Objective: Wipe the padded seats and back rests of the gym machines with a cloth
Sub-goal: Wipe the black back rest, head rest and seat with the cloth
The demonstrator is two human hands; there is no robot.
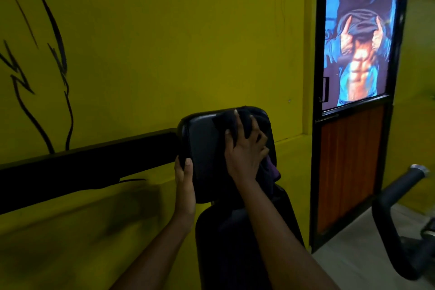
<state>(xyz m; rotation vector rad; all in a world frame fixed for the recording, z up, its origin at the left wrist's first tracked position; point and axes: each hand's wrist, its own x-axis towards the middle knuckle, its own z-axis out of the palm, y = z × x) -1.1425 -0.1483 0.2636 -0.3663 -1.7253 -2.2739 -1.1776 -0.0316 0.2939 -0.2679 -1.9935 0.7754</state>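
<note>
Seat pad (237,238) sits lowest; above it, left hand (184,180) grips the firm back rest (202,146) edge while right hand (244,153), fingers spread, presses the soft, limp cloth (247,116), likely best controlled under the palm.

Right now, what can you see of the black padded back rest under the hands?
The black padded back rest is a rounded rectangle, smooth and vinyl-like, standing upright above the dark lower pad. The left hand grips its left edge; the right hand presses a dark cloth flat against its upper right face.
</note>
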